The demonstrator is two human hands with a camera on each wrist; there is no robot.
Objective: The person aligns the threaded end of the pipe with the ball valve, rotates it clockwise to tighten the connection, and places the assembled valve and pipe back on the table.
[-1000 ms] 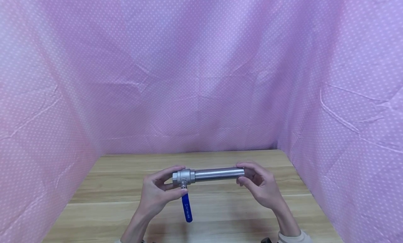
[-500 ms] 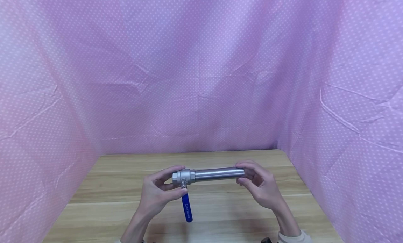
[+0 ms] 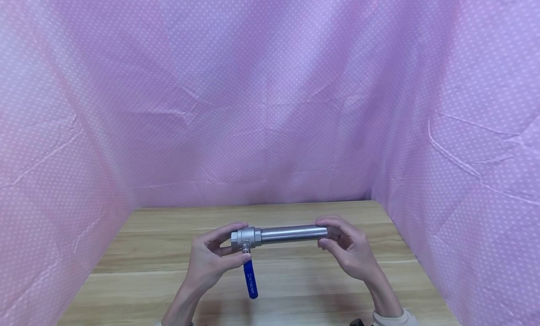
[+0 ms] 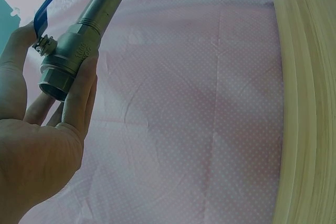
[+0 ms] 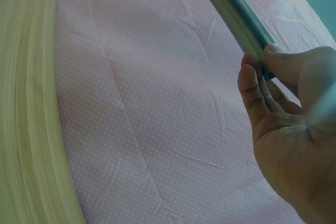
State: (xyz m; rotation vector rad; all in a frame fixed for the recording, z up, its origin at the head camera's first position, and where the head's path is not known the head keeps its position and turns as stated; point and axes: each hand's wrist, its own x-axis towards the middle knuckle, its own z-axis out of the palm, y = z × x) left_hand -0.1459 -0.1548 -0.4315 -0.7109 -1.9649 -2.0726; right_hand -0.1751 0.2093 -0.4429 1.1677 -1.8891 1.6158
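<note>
A: Working left to right, what has changed in the last second?

B: Hardly anything. The left hand (image 3: pixel 204 260), the valve (image 3: pixel 248 237), the pipe (image 3: pixel 293 233) and the right hand (image 3: pixel 355 254) all match their earlier places; any shift is too slight to make out.

A: How does the left hand hold on?

B: It's half curled, thumb against the root of the blue lever (image 3: pixel 251 280), fingers on the other side of the valve body, gripping it between them.

A: And the materials?

B: The valve is dull grey metal, faceted like a nut at both ends, with raised characters on its body and a round hollow mouth. The lever is a slim blue strip with pale print and a rounded tip. Then comes the pipe, a smooth, shinier cylinder, with thread showing where it meets the valve.

A: The right hand?

B: Also half curled, thumb and fingertips pinching the pipe's right end.

A: Where is the whole piece, and how does it lie?

B: Between the hands, above a wood-grained table (image 3: pixel 143 255), before a dotted pink-purple cloth (image 3: pixel 266 105). Its long axis runs left to right, almost level. The valve's mouth faces the left palm; the lever points towards the person, roughly square to the pipe.
</note>
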